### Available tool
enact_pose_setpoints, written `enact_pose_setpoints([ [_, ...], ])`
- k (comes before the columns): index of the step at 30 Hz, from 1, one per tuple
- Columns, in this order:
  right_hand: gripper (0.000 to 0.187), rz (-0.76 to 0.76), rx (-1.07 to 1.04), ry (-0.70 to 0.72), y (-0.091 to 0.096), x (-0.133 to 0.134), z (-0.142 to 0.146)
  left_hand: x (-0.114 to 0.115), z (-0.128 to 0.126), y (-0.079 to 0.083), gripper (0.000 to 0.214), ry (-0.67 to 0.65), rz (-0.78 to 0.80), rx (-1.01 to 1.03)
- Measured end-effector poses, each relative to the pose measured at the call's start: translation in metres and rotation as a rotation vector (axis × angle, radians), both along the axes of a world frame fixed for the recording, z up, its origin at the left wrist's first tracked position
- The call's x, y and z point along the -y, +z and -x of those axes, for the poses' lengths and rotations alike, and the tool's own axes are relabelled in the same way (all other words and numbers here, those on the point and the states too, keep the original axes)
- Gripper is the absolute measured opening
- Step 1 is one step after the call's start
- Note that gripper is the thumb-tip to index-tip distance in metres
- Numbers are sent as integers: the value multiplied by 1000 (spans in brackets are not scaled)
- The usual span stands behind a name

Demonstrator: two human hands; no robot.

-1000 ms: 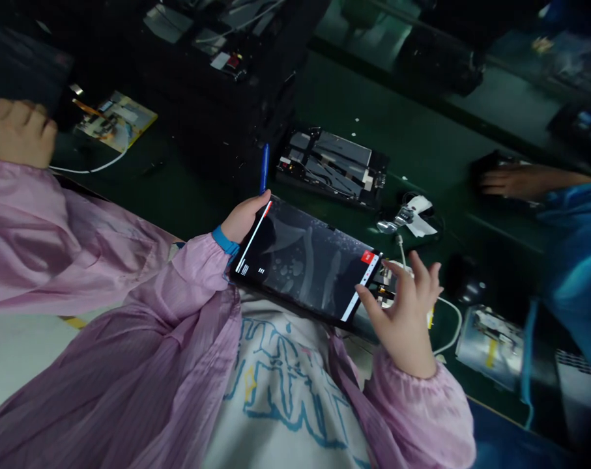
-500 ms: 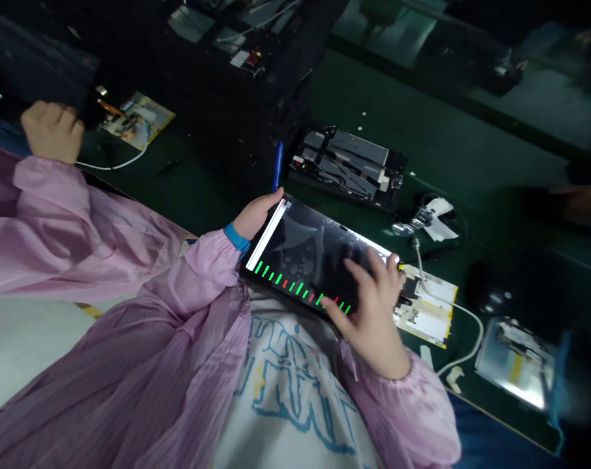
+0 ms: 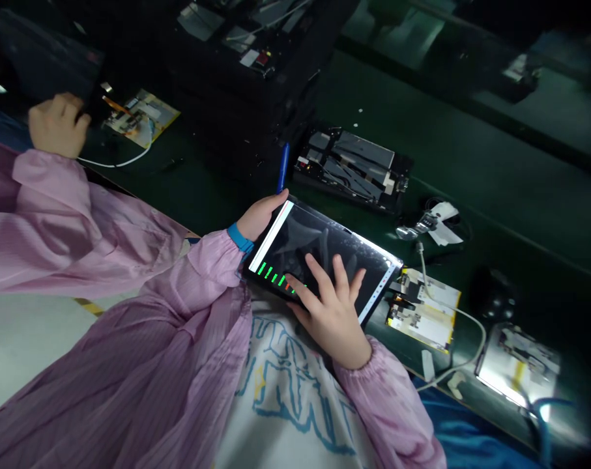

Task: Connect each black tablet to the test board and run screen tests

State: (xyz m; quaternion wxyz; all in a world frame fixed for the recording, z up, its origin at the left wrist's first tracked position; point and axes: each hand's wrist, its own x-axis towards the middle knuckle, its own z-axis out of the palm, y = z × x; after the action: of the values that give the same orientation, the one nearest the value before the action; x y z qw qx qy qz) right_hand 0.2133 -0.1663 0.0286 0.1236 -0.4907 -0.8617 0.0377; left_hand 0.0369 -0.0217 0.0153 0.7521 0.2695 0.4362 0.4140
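Note:
A dark tablet screen (image 3: 324,225) is lit, with a white bar along its left side and rows of green and red marks near its lower edge. My left hand (image 3: 259,217) grips the tablet's left edge, thumb on top; a blue band circles that wrist. Over the lower right half of the screen lies my right hand (image 3: 334,306), fingers spread, fingertips at or just above the glass. A circuit board with pale battery packs (image 3: 427,306) sits by the tablet's right edge, partly linked to it by a dark strip. Part of the marks is hidden under my right hand.
Beyond the tablet are a blue pen (image 3: 283,168) and an opened device (image 3: 354,168). A white cable (image 3: 475,326) curves past the board to the right. A silver panel (image 3: 520,361) lies further right. At left, a co-worker's hand (image 3: 60,125) rests near another board (image 3: 146,118).
My right hand has slid left across the screen, uncovering the light bar on its right edge. The left hand keeps its hold. The co-worker's hand has shifted slightly.

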Motion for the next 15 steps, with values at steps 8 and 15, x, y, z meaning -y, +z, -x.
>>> enact_pose_setpoints([
  [8, 63, -36, -196, 8, 24, -22, -13, 0, 0, 3, 41, -3, 13, 8],
  [15, 44, 115, -208, -89, 44, -126, -7, -2, 2, -1, 45, -35, -75, 8],
])
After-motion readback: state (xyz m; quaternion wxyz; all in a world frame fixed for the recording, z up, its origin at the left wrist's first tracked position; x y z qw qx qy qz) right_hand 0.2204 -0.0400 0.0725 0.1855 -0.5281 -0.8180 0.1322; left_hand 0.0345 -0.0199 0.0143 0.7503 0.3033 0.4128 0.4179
